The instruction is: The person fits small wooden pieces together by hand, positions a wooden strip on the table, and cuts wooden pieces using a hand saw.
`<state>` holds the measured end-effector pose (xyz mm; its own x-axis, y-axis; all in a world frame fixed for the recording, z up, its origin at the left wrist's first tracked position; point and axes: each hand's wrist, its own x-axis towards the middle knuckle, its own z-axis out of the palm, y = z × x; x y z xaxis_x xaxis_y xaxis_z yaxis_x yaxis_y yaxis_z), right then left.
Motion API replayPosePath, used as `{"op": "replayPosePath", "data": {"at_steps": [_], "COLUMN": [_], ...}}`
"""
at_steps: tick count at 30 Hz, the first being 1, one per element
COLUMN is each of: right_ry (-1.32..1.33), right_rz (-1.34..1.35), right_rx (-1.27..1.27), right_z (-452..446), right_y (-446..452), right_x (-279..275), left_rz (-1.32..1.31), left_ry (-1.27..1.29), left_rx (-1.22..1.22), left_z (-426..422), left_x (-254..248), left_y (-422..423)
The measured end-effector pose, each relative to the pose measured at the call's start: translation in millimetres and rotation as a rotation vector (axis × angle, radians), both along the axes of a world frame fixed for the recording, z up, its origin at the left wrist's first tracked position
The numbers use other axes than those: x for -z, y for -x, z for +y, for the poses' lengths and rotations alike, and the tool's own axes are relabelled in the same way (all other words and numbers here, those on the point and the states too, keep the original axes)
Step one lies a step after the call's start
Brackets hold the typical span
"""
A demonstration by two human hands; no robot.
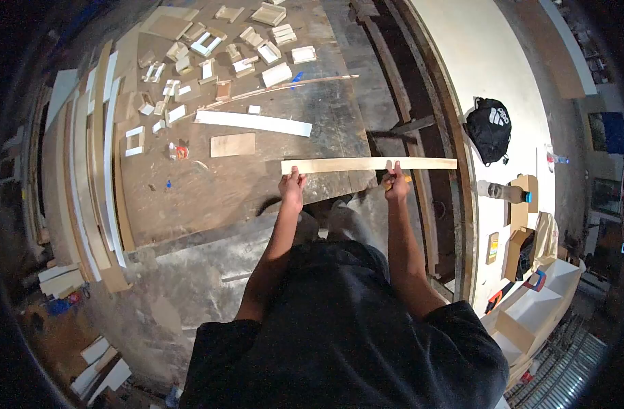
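Observation:
A long, narrow wooden strip [346, 164] lies crosswise in front of me, held up at the near edge of the work table. My left hand [293, 189] pinches it close to its left end, thumb on top. Farther along, my right hand [396, 184] grips the same strip, with its right end reaching out toward the white-topped table. A small yellow-orange object [407, 178] shows beside the right fingers; its kind cannot be made out. Beyond the strip lie a flat wooden rectangle [233, 144] and a long white board [254, 123].
Several small wooden frames and blocks [268, 52] cover the far part of the brown table [210, 198]. Long boards [107, 163] are stacked at left. On the white-topped table [462, 41] are a black drawstring bag [489, 131], a bottle [506, 193] and a cardboard box [518, 253].

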<state>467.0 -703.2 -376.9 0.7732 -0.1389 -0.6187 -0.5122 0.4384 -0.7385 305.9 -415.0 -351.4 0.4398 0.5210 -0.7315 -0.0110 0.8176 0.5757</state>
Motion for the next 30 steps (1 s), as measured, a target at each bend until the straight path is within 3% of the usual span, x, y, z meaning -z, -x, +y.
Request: {"op": "replayPosePath", "data": {"at_steps": [1,3,5,8,11,13,14,15,17,18,20,26,30], "right_ry": [-0.171,-0.207,0.068,0.086,0.142,0.164,0.131,0.099,0.158,0.218,0.214,0.271,0.247], "right_rz": [-0.008,0.030,-0.034,0.072,0.055,0.040,0.042,0.044,0.028,0.006,-0.010,-0.039,-0.067], "right_rx": [-0.022,-0.060,-0.056,-0.003,-0.064,-0.106,-0.117,-0.128,-0.056,0.014,0.002,0.011,0.066], "right_z": [-0.2,-1.1,-2.5,-10.7,-7.2,-3.9,-6.5,-8.3,-0.7,4.0,1.0,7.9,14.2], "right_y": [-4.2,-9.9,-20.7,-26.6,-25.0,-22.9,-23.8,-23.9,-24.2,-24.1,-23.2,-24.5,-24.0], "right_x": [1.1,2.8,22.6,37.0,12.6,0.5,2.2,4.0,2.7,2.1,7.4,4.0,-1.8], "left_rz": [-0.027,0.028,0.076,0.260,0.374,0.768,0.792,0.794,0.585,0.586,0.141,0.005,0.036], "left_ry": [0.005,-0.004,-0.017,-0.186,-0.405,-0.971,-0.965,-0.965,-1.793,-1.795,-1.779,-1.818,-1.884], "left_rx": [0.070,0.092,0.110,0.242,0.387,0.796,0.871,0.876,0.952,0.957,1.289,1.147,1.314], "left_z": [0.1,1.8,7.7,15.6,24.2,35.9,33.5,33.7,38.5,42.8,50.8,45.2,55.6], "left_x": [0.0,0.7,-0.1,-19.6,-45.6,-43.6,-78.0,-80.3,-69.2,-63.6,-40.2,-48.2,-40.0], "left_y": [1.2,-1.4,-5.0,-9.2,-9.6,-9.6,-17.7,-19.5,-16.9,-16.6,-12.9,-5.6,-6.7]}}
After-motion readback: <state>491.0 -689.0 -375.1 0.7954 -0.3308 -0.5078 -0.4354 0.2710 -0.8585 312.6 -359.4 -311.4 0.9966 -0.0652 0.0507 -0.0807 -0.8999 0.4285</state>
